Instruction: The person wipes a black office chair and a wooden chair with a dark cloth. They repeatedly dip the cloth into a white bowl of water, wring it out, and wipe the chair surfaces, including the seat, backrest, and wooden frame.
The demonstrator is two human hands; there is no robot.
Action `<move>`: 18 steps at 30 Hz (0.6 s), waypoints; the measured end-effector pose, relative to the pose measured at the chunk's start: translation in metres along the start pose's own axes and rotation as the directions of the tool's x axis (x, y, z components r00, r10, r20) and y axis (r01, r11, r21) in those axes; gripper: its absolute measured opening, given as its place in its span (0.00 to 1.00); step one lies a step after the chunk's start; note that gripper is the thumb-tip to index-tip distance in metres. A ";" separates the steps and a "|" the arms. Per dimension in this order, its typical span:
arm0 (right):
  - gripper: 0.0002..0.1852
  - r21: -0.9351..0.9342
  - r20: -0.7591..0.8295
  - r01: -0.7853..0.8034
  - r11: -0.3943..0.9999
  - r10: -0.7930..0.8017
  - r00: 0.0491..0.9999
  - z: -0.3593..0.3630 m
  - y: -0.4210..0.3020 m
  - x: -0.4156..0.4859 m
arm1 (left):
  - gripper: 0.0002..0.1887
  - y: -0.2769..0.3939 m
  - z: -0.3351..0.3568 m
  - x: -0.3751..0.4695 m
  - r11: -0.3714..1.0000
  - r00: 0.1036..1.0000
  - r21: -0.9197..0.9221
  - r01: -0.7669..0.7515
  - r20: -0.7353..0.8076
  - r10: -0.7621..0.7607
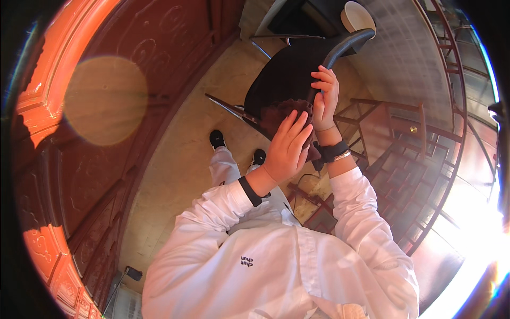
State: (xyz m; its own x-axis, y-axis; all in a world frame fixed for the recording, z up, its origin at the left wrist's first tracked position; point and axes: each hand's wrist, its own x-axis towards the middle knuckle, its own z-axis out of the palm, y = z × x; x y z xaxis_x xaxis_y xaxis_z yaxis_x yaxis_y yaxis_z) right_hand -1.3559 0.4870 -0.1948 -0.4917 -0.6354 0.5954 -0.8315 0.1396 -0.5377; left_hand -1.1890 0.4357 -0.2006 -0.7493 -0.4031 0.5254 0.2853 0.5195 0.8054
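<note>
A black chair point(275, 75) stands before me, its metal legs showing at the left side. My left hand point(289, 141) lies over a dark brown cloth point(275, 115), fingers stretched along it and the cloth bunched against the chair's near edge. Beside it, my right hand point(327, 95) holds the chair's curved dark frame point(346, 46), fingertips over the tube. The two hands are close together. Cloth and fingers hide part of the chair's near right edge.
A pale round bowl point(356, 18) is beyond the chair frame. Red carved wooden panels point(159, 52) line the left side. To the right stand a wooden frame point(366, 115) and dark red latticework point(410, 179). My shoes point(217, 138) are on the tan floor point(175, 151).
</note>
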 end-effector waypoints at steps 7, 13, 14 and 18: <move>0.06 -0.090 0.037 -0.053 0.995 0.057 0.998 -0.010 -0.013 0.009 | 0.26 0.002 0.009 0.004 0.946 0.956 -0.187 0.264 -0.081 -0.283; 0.06 -0.081 0.046 -0.105 0.991 0.109 0.993 -0.001 -0.013 0.011 | 0.18 -0.021 0.018 0.000 0.617 0.811 -0.664 0.421 -0.029 -0.585; 0.06 -0.082 0.048 -0.103 0.991 0.107 0.993 0.000 -0.013 0.011 | 0.18 -0.030 0.021 -0.001 0.573 0.795 -0.703 0.421 -0.017 -0.606; 0.07 -0.054 0.023 -0.100 0.994 0.101 0.995 -0.003 -0.010 0.007 | 0.22 -0.075 0.025 -0.019 0.638 0.808 -0.563 0.526 0.096 -0.581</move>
State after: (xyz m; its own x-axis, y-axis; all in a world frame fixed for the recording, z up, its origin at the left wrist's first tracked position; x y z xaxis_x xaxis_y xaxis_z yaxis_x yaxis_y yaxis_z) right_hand -1.3515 0.4835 -0.1838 -0.5672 -0.6353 0.5241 -0.7910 0.2429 -0.5615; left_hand -1.2108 0.4235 -0.2777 -0.8290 -0.5549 -0.0696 0.1244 -0.3043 0.9444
